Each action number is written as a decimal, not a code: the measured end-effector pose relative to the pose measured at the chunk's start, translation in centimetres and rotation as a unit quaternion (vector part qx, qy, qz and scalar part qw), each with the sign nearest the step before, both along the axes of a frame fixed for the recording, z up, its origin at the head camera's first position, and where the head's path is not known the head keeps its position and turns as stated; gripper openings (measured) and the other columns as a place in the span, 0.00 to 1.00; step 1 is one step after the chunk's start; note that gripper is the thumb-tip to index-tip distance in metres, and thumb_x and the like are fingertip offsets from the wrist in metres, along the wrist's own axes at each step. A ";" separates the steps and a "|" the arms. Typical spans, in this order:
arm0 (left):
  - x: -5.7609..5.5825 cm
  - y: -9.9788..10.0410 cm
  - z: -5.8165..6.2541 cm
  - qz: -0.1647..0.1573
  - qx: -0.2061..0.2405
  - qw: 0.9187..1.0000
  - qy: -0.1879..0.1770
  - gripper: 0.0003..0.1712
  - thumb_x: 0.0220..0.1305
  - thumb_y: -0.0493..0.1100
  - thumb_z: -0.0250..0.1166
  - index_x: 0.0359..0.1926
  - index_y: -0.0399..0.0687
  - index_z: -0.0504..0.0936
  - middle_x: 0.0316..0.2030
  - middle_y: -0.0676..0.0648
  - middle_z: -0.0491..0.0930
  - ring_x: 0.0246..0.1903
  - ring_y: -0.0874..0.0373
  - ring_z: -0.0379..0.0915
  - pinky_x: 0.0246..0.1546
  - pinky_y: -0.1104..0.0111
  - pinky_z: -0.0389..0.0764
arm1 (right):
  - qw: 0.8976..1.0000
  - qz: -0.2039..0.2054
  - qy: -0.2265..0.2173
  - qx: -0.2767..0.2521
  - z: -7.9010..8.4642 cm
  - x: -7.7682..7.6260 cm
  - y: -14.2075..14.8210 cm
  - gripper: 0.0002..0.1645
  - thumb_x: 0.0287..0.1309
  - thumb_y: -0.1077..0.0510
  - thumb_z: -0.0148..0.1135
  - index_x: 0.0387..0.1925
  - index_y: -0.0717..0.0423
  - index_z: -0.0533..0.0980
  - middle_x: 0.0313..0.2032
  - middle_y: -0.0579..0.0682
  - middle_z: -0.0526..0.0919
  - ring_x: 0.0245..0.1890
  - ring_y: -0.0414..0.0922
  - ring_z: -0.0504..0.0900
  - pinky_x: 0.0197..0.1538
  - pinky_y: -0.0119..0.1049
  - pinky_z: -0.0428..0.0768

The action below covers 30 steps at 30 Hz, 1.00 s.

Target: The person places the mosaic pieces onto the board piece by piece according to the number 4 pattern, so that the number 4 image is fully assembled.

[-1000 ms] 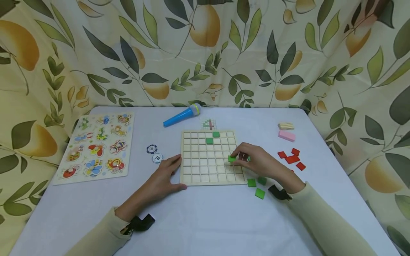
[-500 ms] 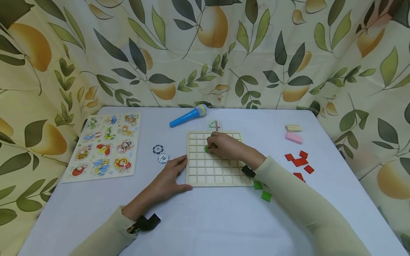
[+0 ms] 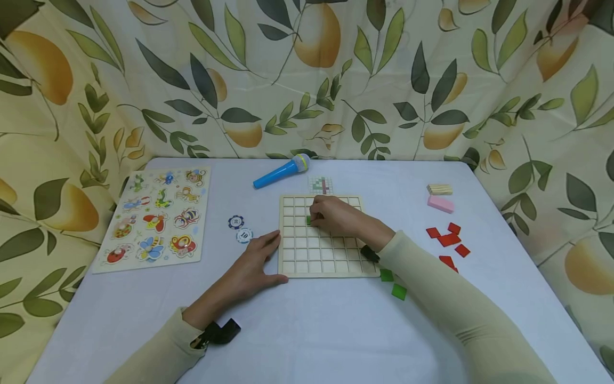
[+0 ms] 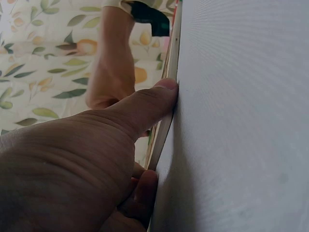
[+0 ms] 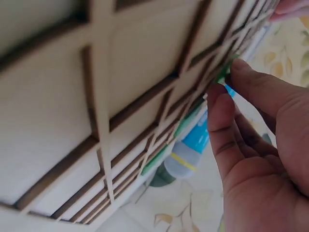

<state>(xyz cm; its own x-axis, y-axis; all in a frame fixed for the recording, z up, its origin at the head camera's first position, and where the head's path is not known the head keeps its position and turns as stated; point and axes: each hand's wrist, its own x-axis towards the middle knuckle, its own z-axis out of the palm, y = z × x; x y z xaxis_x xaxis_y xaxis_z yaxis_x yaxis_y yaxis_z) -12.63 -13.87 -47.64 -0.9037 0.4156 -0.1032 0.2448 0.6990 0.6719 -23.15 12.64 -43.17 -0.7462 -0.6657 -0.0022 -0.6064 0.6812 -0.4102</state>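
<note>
A wooden grid board (image 3: 326, 257) lies mid-table. My left hand (image 3: 247, 272) rests at its lower left, fingers along the left edge and extended thumb near the front corner; in the left wrist view the thumb (image 4: 154, 99) touches the board's side. Over the board's upper left part, my right hand (image 3: 338, 216) pinches a small green square tile (image 3: 308, 220) between thumb and fingertips, right at the grid. Two more green tiles, a nearer one (image 5: 189, 117) and a farther one (image 5: 154, 161), sit in cells in the right wrist view; the hand hides them from the head.
Loose green tiles (image 3: 398, 291) lie by the board's lower right corner, partly under the right sleeve. Several red tiles (image 3: 449, 240), a pink block (image 3: 440, 204) and pale sticks (image 3: 439, 189) lie right. A patterned card (image 3: 320, 185), toy microphone (image 3: 283, 170), chips (image 3: 243, 235) and insect puzzle (image 3: 153, 221) surround the board.
My right hand has carried the green tile from the board's right side to its upper left part, and has hardly moved in the last half second. My left hand has stayed at the board's edge.
</note>
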 end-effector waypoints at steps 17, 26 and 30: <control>0.2 -0.1 0.4 -0.007 -0.008 1.000 0.003 0.62 0.57 0.50 0.83 0.83 0.43 0.56 0.85 0.45 0.53 0.82 0.42 0.53 0.77 0.50 0.72 | 0.955 -0.246 0.019 -0.165 0.8 14.8 11.8 0.19 0.65 0.67 0.72 0.53 0.45 0.86 0.50 0.44 0.89 0.45 0.33 0.84 0.50 0.17 0.81; 0.0 -0.1 0.4 -0.008 0.002 1.000 0.003 0.62 0.57 0.49 0.83 0.84 0.43 0.56 0.85 0.45 0.52 0.81 0.42 0.55 0.75 0.50 0.74 | 0.962 -0.264 -0.053 -0.051 -2.0 17.1 13.2 0.20 0.61 0.55 0.79 0.54 0.38 0.85 0.54 0.41 0.84 0.55 0.44 0.80 0.58 0.38 0.86; 0.1 0.1 0.2 -0.010 0.001 1.000 -0.002 0.62 0.58 0.49 0.83 0.84 0.43 0.56 0.85 0.44 0.52 0.81 0.42 0.55 0.76 0.50 0.74 | 0.962 -0.264 -0.051 -0.041 -2.3 17.3 13.4 0.19 0.61 0.57 0.78 0.52 0.40 0.85 0.54 0.43 0.84 0.57 0.46 0.81 0.60 0.43 0.87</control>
